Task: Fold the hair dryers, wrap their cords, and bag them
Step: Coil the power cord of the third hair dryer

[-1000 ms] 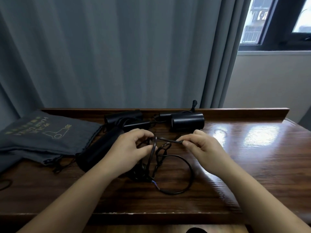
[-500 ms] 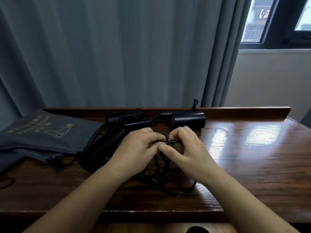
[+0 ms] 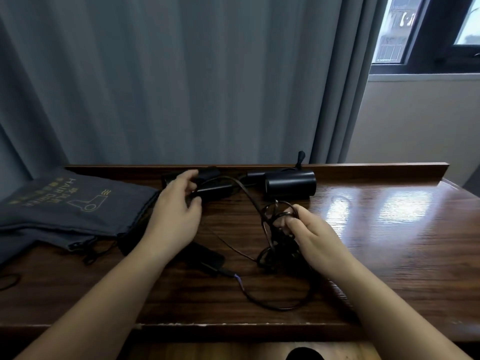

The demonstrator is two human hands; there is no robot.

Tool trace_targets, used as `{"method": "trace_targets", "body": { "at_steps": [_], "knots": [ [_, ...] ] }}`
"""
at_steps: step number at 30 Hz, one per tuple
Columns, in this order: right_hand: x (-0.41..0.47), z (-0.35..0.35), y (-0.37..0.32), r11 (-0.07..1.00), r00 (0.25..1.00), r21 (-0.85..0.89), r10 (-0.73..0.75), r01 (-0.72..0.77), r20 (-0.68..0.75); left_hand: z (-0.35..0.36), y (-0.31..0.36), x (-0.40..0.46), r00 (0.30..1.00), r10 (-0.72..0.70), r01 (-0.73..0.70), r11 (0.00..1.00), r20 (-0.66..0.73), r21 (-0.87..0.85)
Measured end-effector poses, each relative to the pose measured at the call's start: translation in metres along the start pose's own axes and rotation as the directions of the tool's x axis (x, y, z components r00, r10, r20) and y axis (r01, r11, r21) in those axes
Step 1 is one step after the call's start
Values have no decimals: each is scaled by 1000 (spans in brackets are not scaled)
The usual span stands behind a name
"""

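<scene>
Cord [image 3: 249,203] wrapping underway, nothing bagged yet. Right hand [image 3: 311,235] at about 3 o'clock of table centre, fingers curled and pinching a small bundle of cord loops [image 3: 275,229]; more slack lies loose on the wooden table [image 3: 389,242], one big loop sagging toward 6 o'clock near the front edge. Left hand [image 3: 176,214] at roughly 10 o'clock, fingers curled round the near hair dryer [image 3: 207,188], thumb side on its body; exact grip partly hidden, looks like a hold. Cord runs from that dryer in an arc across to the right hand's bundle. Second hair dryer [image 3: 291,184] sits at 1 o'clock by the table's back ledge, untouched, its own cord state unclear from here. Grey drawstring bag [image 3: 72,203] with dryer logo lies flat at 9 o'clock, not opened out, nothing visibly inside. Dark object [image 3: 205,255] lies beneath the left forearm, cannot tell what it is.

Judgement: early to mid stage. First dryer's cord partly coiled, not secured; whether its handle is folded cannot be told. Left: finish the coil, fold, bag, then repeat for the second dryer. Risk: loose slack tangling with the bundle
</scene>
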State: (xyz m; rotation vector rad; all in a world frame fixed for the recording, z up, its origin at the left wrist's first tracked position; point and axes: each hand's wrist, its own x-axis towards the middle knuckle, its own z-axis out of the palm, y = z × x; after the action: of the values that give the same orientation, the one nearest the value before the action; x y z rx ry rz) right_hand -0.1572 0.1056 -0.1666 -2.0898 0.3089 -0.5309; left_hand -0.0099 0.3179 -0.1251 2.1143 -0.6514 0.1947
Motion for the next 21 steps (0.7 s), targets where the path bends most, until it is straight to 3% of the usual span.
{"method": "trace_targets", "body": {
  "at_steps": [3,6,8,10,13,15,19,21],
  "knots": [
    [-3,7,-8,997,997,-45,-69,67,-30,4,9,-14,948,289,-306,943,130,135],
    [-4,10,-13,992,995,-70,-102,101,-16,10,16,-22,780,588,-626,719,216,302],
    [-2,10,-13,986,991,-106,-131,129,-12,12,23,-25,729,660,-653,589,183,476],
    [-2,12,-15,973,987,-167,-161,159,0,11,31,-25,705,698,-630,533,128,565],
    [-2,14,-16,940,971,-247,-239,235,15,15,35,-29,503,820,-826,364,272,431],
    [-1,13,-18,947,972,-218,-233,236,40,23,31,-32,424,808,-890,290,409,351],
    [0,13,-17,975,989,-172,-129,140,74,30,15,-25,561,726,-820,423,398,385],
    [-1,14,-16,984,992,-152,-84,97,94,28,11,-20,585,702,-808,459,406,370]
  ]
}}
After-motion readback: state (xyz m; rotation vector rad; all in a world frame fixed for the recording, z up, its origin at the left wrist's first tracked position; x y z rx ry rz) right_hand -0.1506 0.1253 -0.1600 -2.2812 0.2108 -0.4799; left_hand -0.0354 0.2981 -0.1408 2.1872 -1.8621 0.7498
